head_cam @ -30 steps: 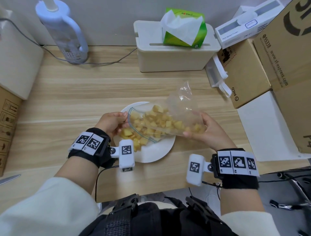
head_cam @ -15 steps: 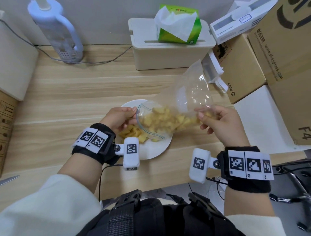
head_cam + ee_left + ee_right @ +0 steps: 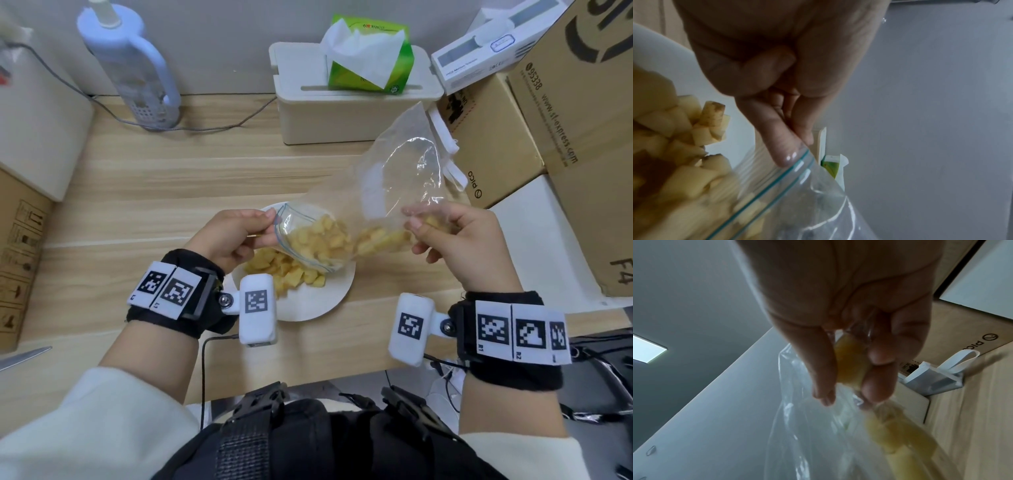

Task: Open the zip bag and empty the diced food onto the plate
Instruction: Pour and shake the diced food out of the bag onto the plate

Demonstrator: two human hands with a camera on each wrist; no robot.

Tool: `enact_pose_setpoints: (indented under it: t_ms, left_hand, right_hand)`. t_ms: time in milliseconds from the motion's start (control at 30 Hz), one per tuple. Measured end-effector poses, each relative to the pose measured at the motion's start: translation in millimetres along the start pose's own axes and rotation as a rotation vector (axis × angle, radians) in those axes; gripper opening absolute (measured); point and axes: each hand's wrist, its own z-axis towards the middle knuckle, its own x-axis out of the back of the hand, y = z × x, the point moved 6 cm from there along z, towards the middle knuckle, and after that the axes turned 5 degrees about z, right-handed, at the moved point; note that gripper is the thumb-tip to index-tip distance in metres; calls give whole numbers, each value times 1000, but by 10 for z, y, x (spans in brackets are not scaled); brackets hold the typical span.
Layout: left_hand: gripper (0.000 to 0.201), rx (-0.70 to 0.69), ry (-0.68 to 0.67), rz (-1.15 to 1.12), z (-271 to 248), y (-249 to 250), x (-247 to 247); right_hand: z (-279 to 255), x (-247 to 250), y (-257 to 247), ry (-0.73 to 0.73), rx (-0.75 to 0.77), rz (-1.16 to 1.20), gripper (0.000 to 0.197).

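A clear zip bag (image 3: 387,185) hangs tilted over the white plate (image 3: 318,301), its open mouth pointing down and left. My left hand (image 3: 233,233) pinches the blue-lined rim (image 3: 789,170) of the mouth. My right hand (image 3: 448,236) pinches the bag's lower side, with a yellow cube (image 3: 849,363) caught between the fingers through the plastic. Yellow diced food (image 3: 322,236) crowds the mouth, and a heap of cubes (image 3: 287,274) lies on the plate below it. The raised bottom end of the bag is empty.
A cream box (image 3: 349,109) with a green tissue pack (image 3: 370,58) stands behind the plate. Cardboard boxes (image 3: 513,137) fill the right side. A white and blue bottle (image 3: 130,65) with a cable stands at the back left. A knife tip (image 3: 24,356) shows at the left edge.
The right hand has raised the bag's closed end higher, so the bag tilts more steeply. Cubes have slid toward the mouth and more lie on the plate.
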Motion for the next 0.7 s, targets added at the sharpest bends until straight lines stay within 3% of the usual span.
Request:
enact_pose_setpoints:
  t_ms: [467, 700]
  left_hand:
    - [20, 21, 68, -71, -113, -64, 327]
    - [17, 40, 47, -91, 15, -89, 181]
  right_hand:
    - [36, -259, -161, -69, 46, 41, 17]
    - [21, -187, -226, 7, 73, 20, 16]
